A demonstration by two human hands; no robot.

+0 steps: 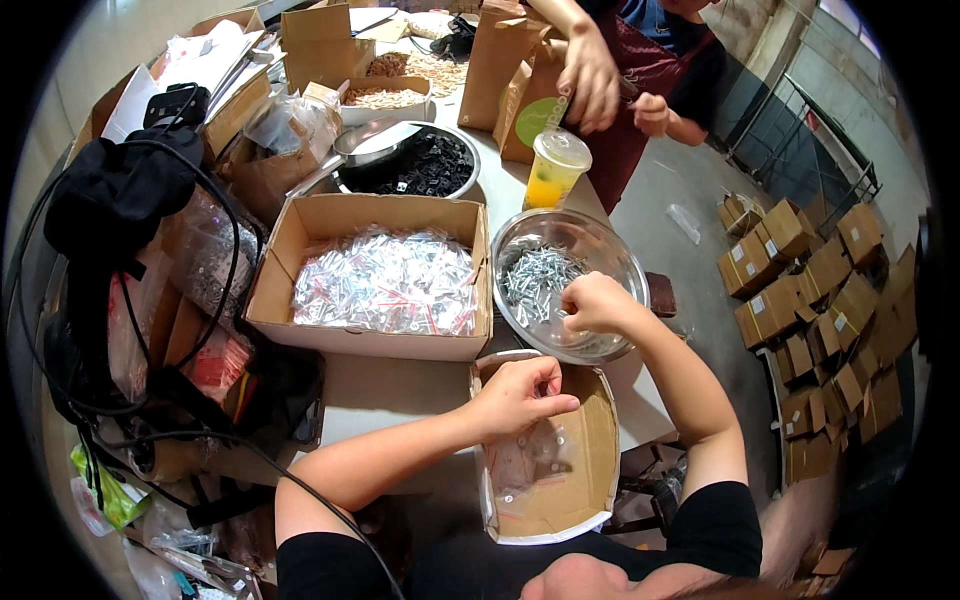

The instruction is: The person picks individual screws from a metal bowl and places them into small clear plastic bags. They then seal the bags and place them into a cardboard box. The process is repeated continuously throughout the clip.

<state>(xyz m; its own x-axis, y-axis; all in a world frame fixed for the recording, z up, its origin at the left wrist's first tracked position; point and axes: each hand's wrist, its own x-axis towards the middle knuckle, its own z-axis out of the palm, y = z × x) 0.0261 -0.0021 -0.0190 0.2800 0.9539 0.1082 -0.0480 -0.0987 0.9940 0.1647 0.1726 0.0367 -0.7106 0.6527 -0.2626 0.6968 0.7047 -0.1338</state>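
Observation:
My right hand [598, 304] is inside the rim of a steel bowl [622, 262], its fingers curled together beside a pile of silvery screws [540, 282]. Whatever those fingers hold is hidden. Over a shallow cardboard tray [590, 460] close to my body, my left hand [522, 398] is closed, thumb against the bent forefinger; I cannot make out what is in it. Below that hand, clear plastic bags [535, 465] with small pieces lie in the tray. Left of the bowl stands a cardboard box [370, 345] full of small clear bags with red strips.
A lidded cup of yellow drink [556, 170] stands behind the bowl, near paper bags [500, 80]. Farther left is a basin of black parts [425, 165]. Across the table's corner, another person's hand [590, 85] shows. Cables and a black bag [115, 195] crowd the left; stacked cartons [830, 290] stand right.

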